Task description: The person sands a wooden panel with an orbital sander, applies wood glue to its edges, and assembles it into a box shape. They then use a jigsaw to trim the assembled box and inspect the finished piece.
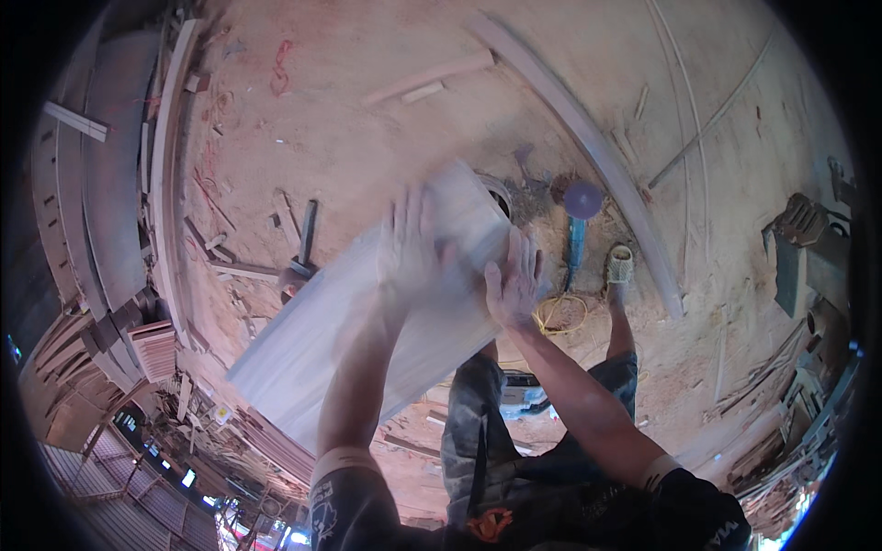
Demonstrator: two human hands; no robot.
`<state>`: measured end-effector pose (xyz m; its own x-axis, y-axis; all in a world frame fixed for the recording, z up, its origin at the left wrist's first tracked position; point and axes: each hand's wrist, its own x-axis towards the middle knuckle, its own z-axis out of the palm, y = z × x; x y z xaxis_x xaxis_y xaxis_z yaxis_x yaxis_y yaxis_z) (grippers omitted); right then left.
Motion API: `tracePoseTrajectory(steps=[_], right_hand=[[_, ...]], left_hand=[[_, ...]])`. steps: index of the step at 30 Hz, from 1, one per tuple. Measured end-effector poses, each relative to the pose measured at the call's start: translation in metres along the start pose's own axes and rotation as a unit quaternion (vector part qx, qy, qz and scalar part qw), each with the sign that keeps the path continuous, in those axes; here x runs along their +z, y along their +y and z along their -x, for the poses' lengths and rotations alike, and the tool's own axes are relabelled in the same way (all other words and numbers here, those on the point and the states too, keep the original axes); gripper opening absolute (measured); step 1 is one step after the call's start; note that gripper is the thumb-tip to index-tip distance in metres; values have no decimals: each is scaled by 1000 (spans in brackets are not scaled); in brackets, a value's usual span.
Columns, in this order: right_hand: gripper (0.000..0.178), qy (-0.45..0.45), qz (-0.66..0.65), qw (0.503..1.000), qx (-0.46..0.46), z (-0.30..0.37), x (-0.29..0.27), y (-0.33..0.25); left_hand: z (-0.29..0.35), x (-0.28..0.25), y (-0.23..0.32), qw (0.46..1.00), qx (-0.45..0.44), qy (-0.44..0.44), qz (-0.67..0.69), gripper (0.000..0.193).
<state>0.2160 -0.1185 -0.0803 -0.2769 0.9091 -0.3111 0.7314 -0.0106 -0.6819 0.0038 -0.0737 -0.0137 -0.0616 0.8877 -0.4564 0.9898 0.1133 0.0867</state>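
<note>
A wide, pale grey-brown wooden board [340, 321] lies slantwise in front of me, blurred by motion. My left hand [407, 243] rests on its upper face near the far end, fingers stretched out and smeared. At the board's right edge is my right hand [516, 280], its fingers extended and the thumb apart; whether it presses on the edge I cannot tell. Just right of that hand, a blue handheld power tool [576, 253] with a round purple disc [582, 199] lies on the ground. What supports the board is mostly hidden beneath it.
A long curved timber [588, 138] crosses the dusty ground at right. Yellow cord [560, 314] lies by my foot [621, 264]. Wood offcuts [308, 230] are scattered left of the board, with long planks [170, 184] beyond. A metal machine [799, 253] stands far right.
</note>
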Motion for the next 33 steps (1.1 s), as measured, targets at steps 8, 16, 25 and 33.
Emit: tracePoseTrajectory(steps=[8, 16, 25, 33], right_hand=[[74, 110, -180, 978, 10, 24, -7, 62], [61, 141, -270, 919, 250, 156, -141, 247], [63, 48, -288, 926, 238, 164, -246, 231], [55, -256, -68, 959, 101, 129, -371, 235]], left_hand=[[21, 63, 94, 970, 229, -46, 71, 93], [-51, 43, 12, 995, -15, 72, -64, 82], [148, 114, 281, 938, 263, -198, 105, 67], [389, 58, 348, 892, -210, -303, 262, 78]])
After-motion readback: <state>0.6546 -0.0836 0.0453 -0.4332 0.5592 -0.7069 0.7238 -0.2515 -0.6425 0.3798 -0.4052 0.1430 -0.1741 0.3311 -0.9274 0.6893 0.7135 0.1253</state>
